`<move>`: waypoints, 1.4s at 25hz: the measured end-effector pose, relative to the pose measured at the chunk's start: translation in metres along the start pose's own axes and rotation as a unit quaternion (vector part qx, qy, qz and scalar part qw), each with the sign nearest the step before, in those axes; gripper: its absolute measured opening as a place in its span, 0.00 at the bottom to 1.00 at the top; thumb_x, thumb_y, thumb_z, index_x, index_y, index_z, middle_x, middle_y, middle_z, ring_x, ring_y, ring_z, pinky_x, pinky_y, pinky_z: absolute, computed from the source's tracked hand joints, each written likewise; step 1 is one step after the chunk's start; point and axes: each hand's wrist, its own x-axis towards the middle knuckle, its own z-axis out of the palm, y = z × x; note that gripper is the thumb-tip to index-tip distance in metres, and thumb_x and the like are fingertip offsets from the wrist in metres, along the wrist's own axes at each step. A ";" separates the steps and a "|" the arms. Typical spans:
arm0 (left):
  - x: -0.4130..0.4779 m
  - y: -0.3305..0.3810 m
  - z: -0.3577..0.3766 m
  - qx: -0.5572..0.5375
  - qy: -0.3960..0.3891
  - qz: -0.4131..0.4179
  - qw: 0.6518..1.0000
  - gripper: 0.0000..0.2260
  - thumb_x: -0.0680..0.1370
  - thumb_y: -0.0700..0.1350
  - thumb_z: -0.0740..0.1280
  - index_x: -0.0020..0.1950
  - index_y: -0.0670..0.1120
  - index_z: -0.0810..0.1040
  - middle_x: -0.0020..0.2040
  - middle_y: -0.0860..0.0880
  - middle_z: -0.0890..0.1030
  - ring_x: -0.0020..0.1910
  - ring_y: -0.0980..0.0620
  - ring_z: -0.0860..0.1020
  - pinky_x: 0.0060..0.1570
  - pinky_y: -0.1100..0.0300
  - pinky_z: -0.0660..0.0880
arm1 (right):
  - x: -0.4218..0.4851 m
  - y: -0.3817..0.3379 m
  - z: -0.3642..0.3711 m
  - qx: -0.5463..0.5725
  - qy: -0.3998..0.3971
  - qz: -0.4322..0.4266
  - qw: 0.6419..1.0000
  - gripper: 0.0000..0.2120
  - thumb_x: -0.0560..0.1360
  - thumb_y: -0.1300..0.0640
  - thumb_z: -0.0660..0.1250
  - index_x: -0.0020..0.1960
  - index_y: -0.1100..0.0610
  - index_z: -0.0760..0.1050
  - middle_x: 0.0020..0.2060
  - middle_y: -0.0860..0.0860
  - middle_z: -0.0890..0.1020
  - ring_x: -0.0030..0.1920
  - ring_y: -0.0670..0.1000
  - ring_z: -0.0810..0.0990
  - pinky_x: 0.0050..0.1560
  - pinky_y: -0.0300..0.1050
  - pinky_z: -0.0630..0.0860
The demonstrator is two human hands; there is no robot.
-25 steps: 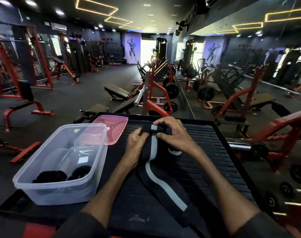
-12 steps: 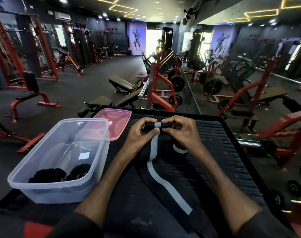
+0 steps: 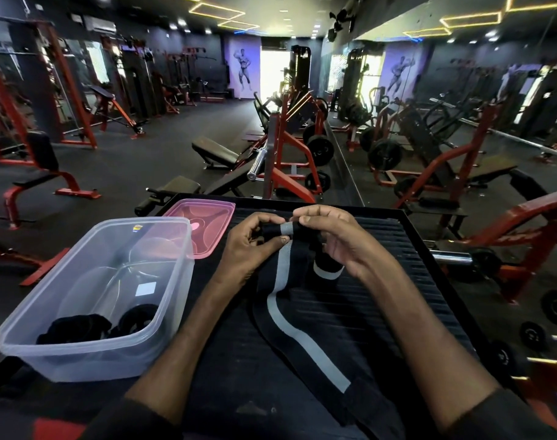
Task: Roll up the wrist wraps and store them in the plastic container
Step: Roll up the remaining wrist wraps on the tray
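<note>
Both hands, the left hand (image 3: 250, 249) and the right hand (image 3: 339, 241), pinch the rolled end of a black fabric wrist wrap with a grey stripe (image 3: 285, 230), lifted just above the black ribbed counter (image 3: 397, 281). Its loose tail lies on the counter, running back toward the person. To the left stands a clear rectangular plastic container (image 3: 80, 360) holding black rolled wraps (image 3: 77, 325), with a translucent pink lid (image 3: 207, 217) lying behind it.

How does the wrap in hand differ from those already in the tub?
The black grey-striped wrist wrap is pinched by the left hand and right hand, rolled only at its far end; the black wraps in the clear plastic container are fully coiled, untouched. Both are black fabric.
</note>
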 end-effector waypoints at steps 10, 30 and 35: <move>-0.004 0.002 -0.003 -0.001 -0.014 -0.006 1.000 0.14 0.74 0.33 0.73 0.54 0.50 0.80 0.54 0.53 0.84 0.57 0.55 0.82 0.57 0.63 0.77 | -0.002 0.013 0.008 -0.147 -0.014 -0.095 0.985 0.07 0.79 0.61 0.70 0.57 0.62 0.80 0.44 0.48 0.85 0.44 0.39 0.82 0.43 0.34 0.76; -0.008 -0.005 -0.003 0.006 -0.059 -0.009 0.998 0.10 0.77 0.42 0.73 0.56 0.54 0.82 0.56 0.52 0.84 0.59 0.48 0.81 0.63 0.50 0.77 | -0.006 0.004 -0.004 0.033 -0.024 0.066 0.997 0.17 0.77 0.60 0.71 0.65 0.58 0.79 0.55 0.54 0.85 0.54 0.51 0.83 0.51 0.46 0.80; -0.010 -0.004 -0.008 0.016 -0.050 -0.004 0.999 0.11 0.76 0.36 0.73 0.56 0.48 0.82 0.54 0.53 0.83 0.58 0.55 0.82 0.62 0.57 0.77 | -0.005 0.014 -0.006 -0.134 -0.077 0.093 0.984 0.18 0.81 0.46 0.66 0.61 0.58 0.81 0.57 0.56 0.84 0.55 0.52 0.81 0.52 0.50 0.77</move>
